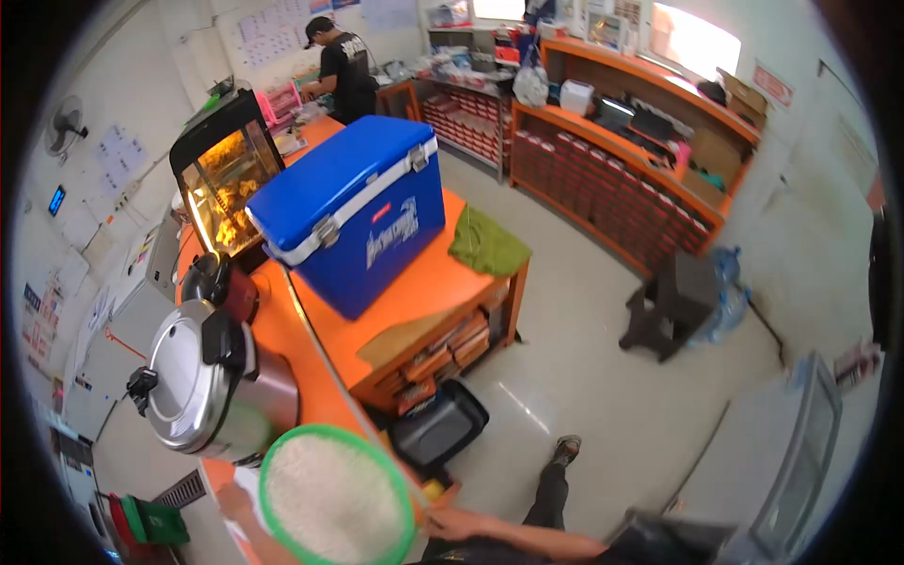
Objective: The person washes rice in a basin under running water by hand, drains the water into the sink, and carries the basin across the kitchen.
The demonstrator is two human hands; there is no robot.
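A round green basin [270,471] full of white grains that look like uncooked rice [334,499] is low in the view, just in front of my body. My right hand [452,523] grips the basin at its right side, with the fingertips partly hidden. On the other side, my left hand [235,499] is beside the basin near something white like paper; its fingers are blurred and partly covered. Just beyond the basin stands a large steel rice cooker [221,377] with its lid down, on an orange counter [273,320].
A blue cooler box [367,217], a green cloth [490,241] and a lit food warmer [226,188] occupy the counter. A black bin [441,428] sits below it. A dark stool [670,301] stands on the floor. At the back, a person [344,71] in black faces a work table.
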